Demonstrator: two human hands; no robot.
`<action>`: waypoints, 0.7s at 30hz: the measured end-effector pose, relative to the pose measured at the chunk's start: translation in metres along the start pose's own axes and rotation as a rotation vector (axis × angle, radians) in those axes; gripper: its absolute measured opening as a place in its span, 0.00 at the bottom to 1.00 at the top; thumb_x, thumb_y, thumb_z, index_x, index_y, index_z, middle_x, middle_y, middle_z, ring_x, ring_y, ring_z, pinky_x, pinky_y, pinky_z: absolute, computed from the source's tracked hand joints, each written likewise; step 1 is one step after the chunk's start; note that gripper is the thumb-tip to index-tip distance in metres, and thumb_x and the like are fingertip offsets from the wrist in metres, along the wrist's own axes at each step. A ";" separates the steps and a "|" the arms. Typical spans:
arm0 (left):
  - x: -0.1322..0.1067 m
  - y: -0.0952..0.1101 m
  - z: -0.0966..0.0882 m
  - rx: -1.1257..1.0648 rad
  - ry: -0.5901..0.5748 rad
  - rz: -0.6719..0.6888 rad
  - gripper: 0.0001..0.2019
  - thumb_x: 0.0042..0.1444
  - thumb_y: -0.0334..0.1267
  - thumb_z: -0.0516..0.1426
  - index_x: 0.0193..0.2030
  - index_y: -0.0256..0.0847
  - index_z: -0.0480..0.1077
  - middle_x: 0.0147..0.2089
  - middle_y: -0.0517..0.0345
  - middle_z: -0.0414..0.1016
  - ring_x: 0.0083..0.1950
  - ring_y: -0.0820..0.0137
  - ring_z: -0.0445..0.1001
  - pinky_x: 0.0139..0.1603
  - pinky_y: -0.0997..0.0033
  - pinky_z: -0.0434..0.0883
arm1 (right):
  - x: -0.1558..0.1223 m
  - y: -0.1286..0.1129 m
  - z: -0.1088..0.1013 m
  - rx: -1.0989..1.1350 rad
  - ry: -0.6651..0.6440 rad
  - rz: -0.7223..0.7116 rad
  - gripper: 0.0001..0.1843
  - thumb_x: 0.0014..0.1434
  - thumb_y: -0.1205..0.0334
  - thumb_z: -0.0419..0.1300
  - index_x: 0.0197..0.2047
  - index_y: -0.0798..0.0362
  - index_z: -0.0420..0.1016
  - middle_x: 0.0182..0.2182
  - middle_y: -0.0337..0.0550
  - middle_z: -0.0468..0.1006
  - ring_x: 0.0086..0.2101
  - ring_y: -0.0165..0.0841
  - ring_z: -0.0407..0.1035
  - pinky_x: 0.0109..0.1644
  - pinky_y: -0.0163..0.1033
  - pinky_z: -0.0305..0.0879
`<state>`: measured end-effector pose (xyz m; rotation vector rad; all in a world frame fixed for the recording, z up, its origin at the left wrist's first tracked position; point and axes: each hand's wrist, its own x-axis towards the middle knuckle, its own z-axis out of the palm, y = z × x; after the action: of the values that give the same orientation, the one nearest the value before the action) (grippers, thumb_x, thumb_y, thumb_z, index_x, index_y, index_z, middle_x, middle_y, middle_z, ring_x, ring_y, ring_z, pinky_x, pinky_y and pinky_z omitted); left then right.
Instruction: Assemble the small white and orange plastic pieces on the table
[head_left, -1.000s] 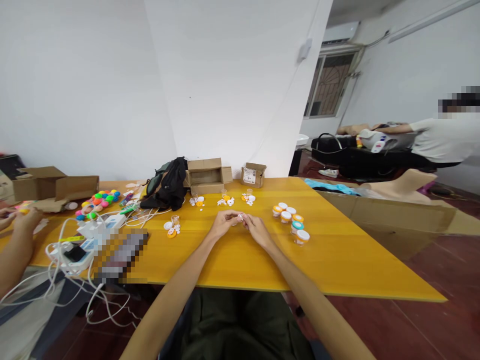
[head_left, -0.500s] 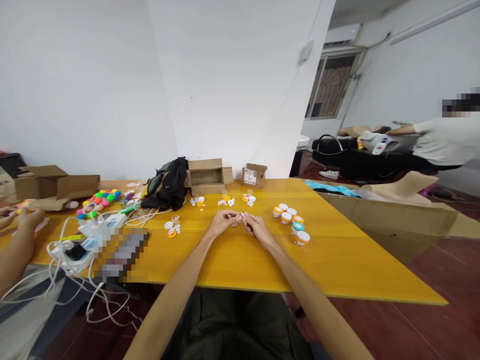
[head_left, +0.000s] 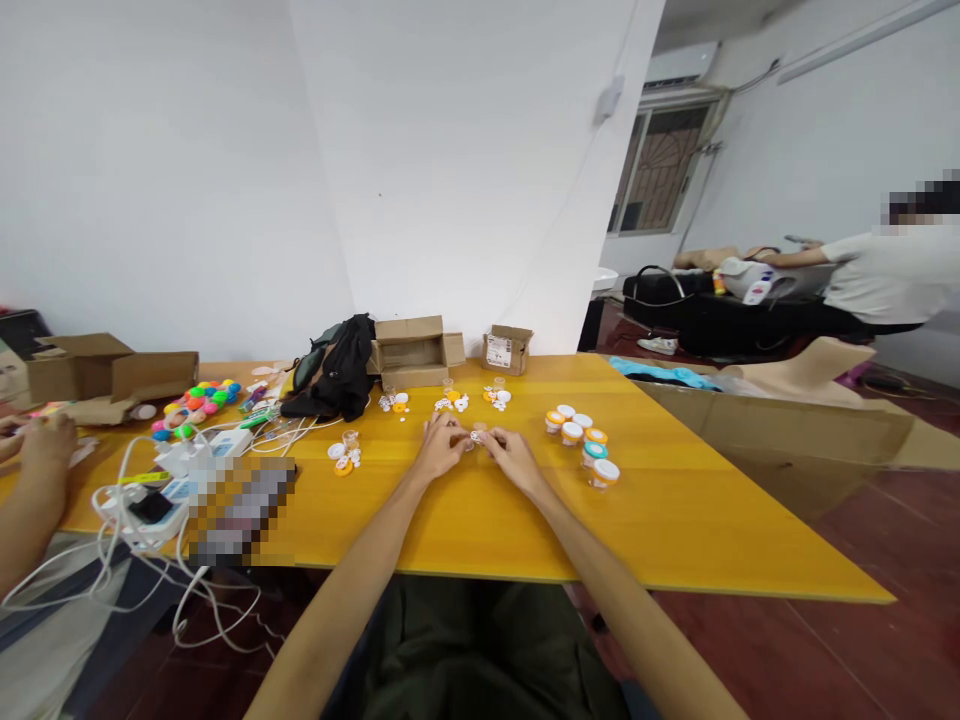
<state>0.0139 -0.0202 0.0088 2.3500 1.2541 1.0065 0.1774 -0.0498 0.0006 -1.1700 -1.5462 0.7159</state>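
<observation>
My left hand [head_left: 441, 446] and my right hand [head_left: 513, 459] meet above the middle of the table. Between their fingertips is a small white disc with dark holes [head_left: 475, 437], pinched from both sides. Small transparent cups stand right by the fingers, partly hidden by them. Beyond my hands lie small piles of white perforated discs [head_left: 442, 404], orange rings and white parts. To the right of my right hand stands a group of transparent jars with white, orange and teal lids, among them a teal-lidded jar [head_left: 595, 453].
More parts, including an orange ring [head_left: 343, 467], lie at the left. Cardboard boxes [head_left: 506, 352] and a black bag [head_left: 337, 370] line the wall. Power strips, cables [head_left: 184, 470] and colourful balls [head_left: 199, 402] are farther left. Another person's hand [head_left: 46, 445] works at the left edge.
Both hands have shifted slightly and turned more palm-down. The white perforated disc now shows between the fingertips, where a transparent cup and a small white piece were before.
</observation>
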 end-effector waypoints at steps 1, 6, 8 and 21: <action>0.000 0.000 0.000 0.020 -0.003 0.009 0.06 0.56 0.37 0.60 0.33 0.47 0.81 0.38 0.53 0.71 0.47 0.60 0.65 0.51 0.59 0.62 | -0.001 0.000 0.000 -0.030 -0.005 -0.012 0.23 0.54 0.39 0.54 0.20 0.48 0.68 0.17 0.37 0.69 0.21 0.33 0.63 0.29 0.39 0.59; 0.001 -0.002 -0.001 0.068 0.047 0.040 0.09 0.60 0.34 0.56 0.39 0.46 0.79 0.39 0.53 0.71 0.47 0.62 0.66 0.50 0.60 0.64 | -0.006 -0.004 0.002 -0.298 -0.032 -0.048 0.14 0.60 0.53 0.53 0.32 0.48 0.77 0.31 0.42 0.82 0.33 0.39 0.74 0.39 0.40 0.65; 0.000 0.001 -0.002 0.071 0.133 0.073 0.11 0.63 0.33 0.53 0.41 0.45 0.78 0.41 0.53 0.72 0.47 0.62 0.67 0.50 0.60 0.65 | -0.008 -0.006 0.002 -0.437 -0.047 -0.051 0.14 0.62 0.56 0.51 0.38 0.48 0.78 0.36 0.43 0.83 0.38 0.40 0.75 0.42 0.40 0.66; -0.081 0.145 0.089 0.188 -0.366 0.957 0.19 0.66 0.51 0.47 0.52 0.47 0.73 0.51 0.59 0.79 0.52 0.69 0.74 0.50 0.68 0.68 | -0.015 -0.012 0.006 -0.792 -0.095 -0.048 0.14 0.68 0.57 0.48 0.46 0.48 0.74 0.45 0.47 0.81 0.41 0.39 0.76 0.40 0.38 0.64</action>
<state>0.1336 -0.1643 -0.0120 3.1439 0.0336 0.6029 0.1678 -0.0674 0.0042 -1.6692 -2.0080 0.1000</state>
